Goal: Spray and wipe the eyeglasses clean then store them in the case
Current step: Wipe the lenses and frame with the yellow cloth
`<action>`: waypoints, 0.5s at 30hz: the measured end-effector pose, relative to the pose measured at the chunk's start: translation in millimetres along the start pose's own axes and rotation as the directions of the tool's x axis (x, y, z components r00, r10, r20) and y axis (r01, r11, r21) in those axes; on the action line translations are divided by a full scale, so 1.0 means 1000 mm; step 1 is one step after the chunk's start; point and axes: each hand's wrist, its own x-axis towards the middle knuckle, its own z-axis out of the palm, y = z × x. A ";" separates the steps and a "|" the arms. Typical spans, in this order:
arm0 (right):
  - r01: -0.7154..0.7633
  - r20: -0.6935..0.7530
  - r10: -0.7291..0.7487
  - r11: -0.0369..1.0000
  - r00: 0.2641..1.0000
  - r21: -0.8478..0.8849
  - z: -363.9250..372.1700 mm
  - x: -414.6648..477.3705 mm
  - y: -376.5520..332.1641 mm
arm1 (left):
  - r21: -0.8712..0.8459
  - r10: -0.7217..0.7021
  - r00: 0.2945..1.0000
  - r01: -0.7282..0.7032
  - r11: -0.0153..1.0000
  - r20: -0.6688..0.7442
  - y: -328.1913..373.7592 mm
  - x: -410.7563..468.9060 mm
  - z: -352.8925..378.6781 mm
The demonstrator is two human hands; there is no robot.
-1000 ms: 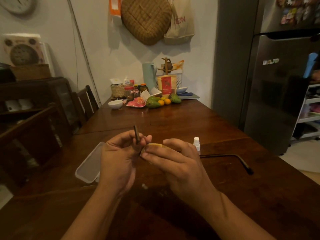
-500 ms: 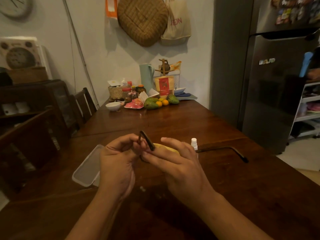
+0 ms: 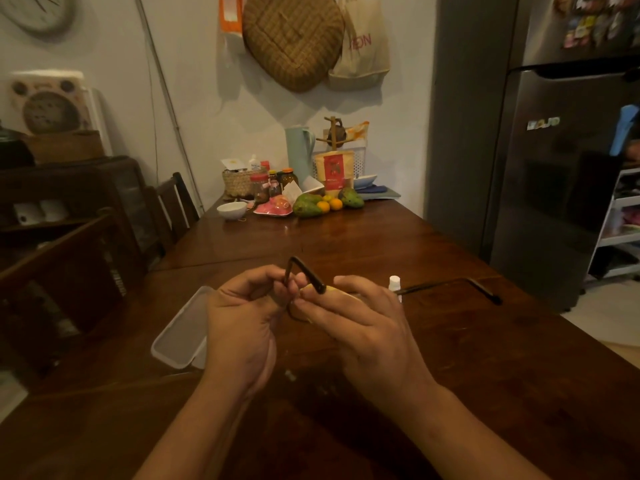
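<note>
My left hand [image 3: 242, 317] pinches the glasses [image 3: 306, 271] in a tight grip; right hand [image 3: 363, 327] pinches the cloth [image 3: 332, 291]. Light, fragile: hold the frame; case [image 3: 180, 330] at eight o'clock.

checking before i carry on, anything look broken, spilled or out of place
Nothing looks broken or spilled. The eyeglasses have one temple pointing up, one sticking out right. A pale speck on the table is unidentifiable.

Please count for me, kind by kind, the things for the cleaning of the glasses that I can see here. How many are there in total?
eyeglasses: 1
yellow cloth: 1
spray bottle: 1
case: 1
Total: 4
</note>
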 end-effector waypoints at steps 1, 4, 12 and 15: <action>0.011 -0.012 -0.011 1.000 1.000 0.013 0.000 0.000 0.000 | 0.007 -0.001 1.000 0.001 1.000 0.005 0.000 0.000 0.000; -0.015 -0.046 0.015 1.000 0.999 0.006 0.000 -0.001 0.001 | -0.017 -0.008 1.000 0.008 1.000 -0.001 0.001 0.001 -0.003; -0.113 0.001 0.114 0.985 0.993 -0.129 -0.009 0.002 -0.004 | -0.034 0.033 0.999 -0.033 0.999 0.011 0.000 0.005 -0.002; -0.081 0.023 0.084 0.992 0.996 -0.096 -0.002 0.001 -0.003 | -0.041 0.033 0.999 -0.032 0.999 0.002 -0.002 0.005 -0.003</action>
